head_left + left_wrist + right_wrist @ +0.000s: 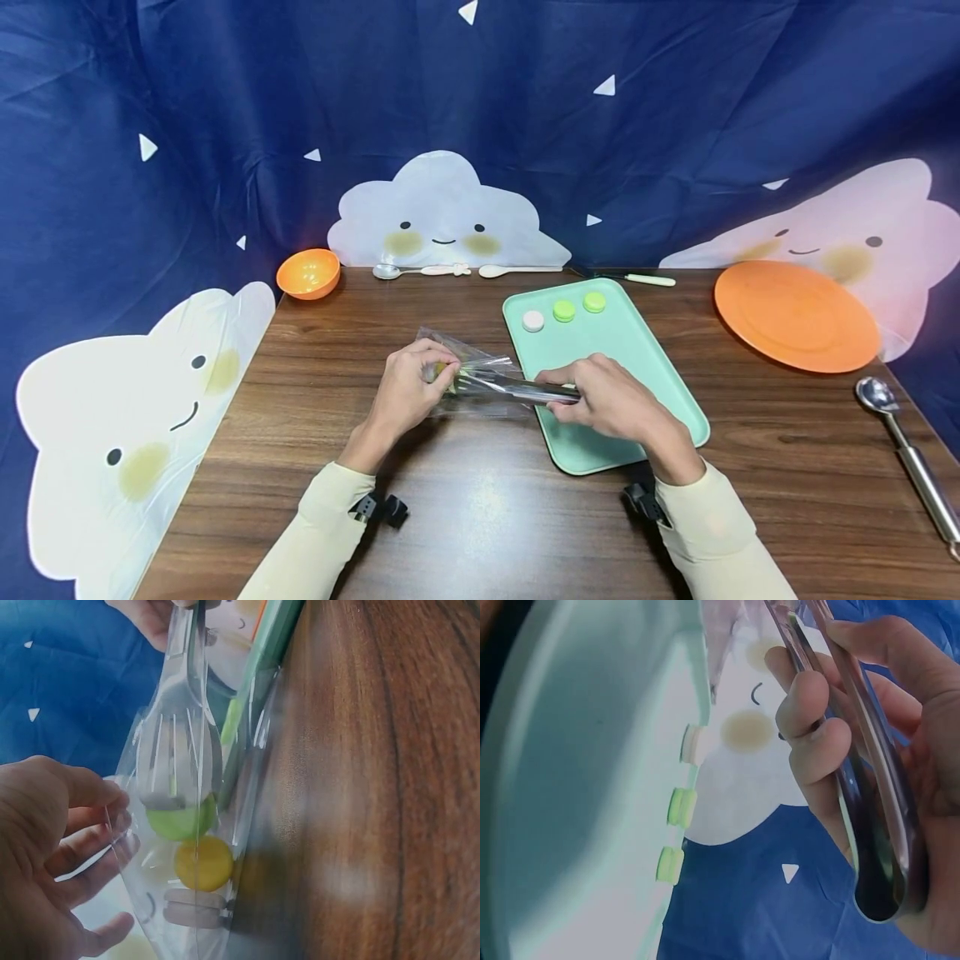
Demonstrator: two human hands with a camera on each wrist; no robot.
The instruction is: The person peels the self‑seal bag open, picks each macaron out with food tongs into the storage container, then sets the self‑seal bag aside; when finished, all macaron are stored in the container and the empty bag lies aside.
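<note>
The left hand (408,385) pinches open a clear bag (468,379) beside the tray's (675,392) left edge. The right hand (611,398) squeezes metal tongs (517,386) around a green macaron (180,821) inside; next likely calls for lifting it out cleanly.

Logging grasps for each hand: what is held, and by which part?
Left hand holds the clear bag near its mouth; right hand grips the metal tongs by their handle end.
</note>
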